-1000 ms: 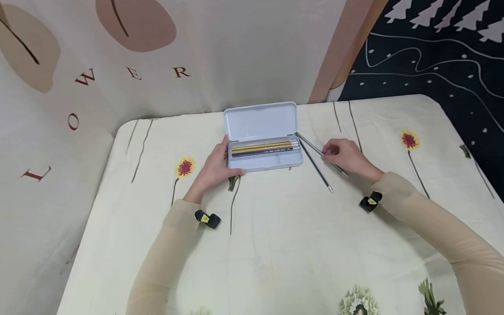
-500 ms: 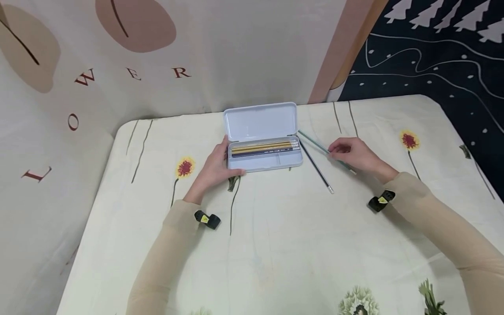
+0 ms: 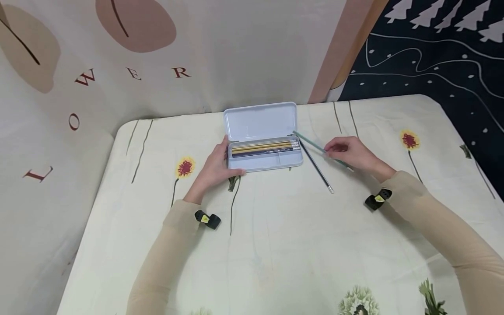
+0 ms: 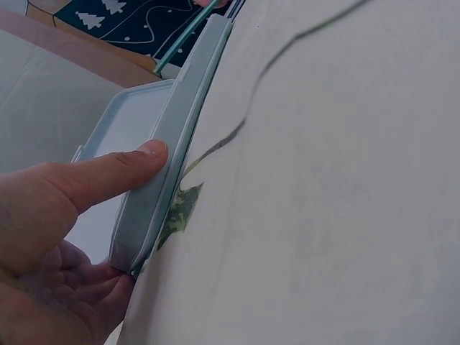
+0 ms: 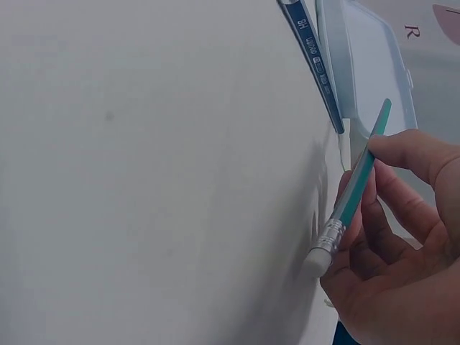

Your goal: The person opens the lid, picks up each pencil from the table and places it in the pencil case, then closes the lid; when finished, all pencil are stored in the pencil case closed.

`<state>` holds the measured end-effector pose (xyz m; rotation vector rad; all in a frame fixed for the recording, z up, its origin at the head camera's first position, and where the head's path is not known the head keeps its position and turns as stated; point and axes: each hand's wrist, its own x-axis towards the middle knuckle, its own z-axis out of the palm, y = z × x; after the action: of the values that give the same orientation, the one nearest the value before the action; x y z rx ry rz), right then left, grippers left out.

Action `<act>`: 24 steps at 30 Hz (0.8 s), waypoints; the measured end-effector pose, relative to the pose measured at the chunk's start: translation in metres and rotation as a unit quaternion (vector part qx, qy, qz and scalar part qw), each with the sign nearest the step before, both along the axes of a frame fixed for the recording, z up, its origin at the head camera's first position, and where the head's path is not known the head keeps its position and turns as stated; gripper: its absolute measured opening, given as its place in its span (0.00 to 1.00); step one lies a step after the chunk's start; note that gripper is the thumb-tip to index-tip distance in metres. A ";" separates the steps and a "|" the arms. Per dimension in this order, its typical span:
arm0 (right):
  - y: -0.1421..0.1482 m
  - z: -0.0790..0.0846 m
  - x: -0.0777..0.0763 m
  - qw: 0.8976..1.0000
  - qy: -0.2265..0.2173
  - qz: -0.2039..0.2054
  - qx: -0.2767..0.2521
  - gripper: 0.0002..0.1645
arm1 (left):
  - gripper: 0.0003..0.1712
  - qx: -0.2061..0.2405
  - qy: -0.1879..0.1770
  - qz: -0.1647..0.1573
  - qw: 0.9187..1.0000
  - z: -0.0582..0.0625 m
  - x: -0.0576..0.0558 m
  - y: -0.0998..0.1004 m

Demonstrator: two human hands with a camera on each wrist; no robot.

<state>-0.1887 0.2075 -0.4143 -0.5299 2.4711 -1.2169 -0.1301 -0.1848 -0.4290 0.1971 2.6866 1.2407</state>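
A pale blue pencil case (image 3: pixel 257 164) lies on the cloth with its lid (image 3: pixel 260 122) raised at the back. My left hand (image 3: pixel 214 168) grips its left end; in the left wrist view the thumb (image 4: pixel 115 175) presses on the front wall while the other fingers are partly hidden behind. Several yellow and dark pencils (image 3: pixel 264 148) lie in the rear compartment. To the right of the case, my right hand (image 3: pixel 348 153) pinches a green pencil (image 5: pixel 361 172) between thumb and fingers, its white eraser towards me. A dark blue pencil (image 3: pixel 316 168) rests on the cloth by the case's right side.
A cream cloth printed with flowers (image 3: pixel 260 240) covers the table. Right behind the case hangs a pale curtain (image 3: pixel 252 57) with letters. A dark cloth with white trees (image 3: pixel 433 57) hangs at the right.
My right hand has lifted the green pencil off the cloth, drawn it right, then shifted slightly back left, its far end now at the lid's lower right corner. My left hand keeps still.
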 end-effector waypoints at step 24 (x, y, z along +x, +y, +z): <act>-0.027 -0.002 -0.010 1.000 0.005 -0.002 -0.003 0.12 | 0.67 -0.005 -0.004 0.002 1.000 0.000 0.000 0.000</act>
<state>-0.1991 0.1809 -0.4167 -0.5349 2.4784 -1.2252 -0.1297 -0.1850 -0.4292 0.1864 2.6874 1.2271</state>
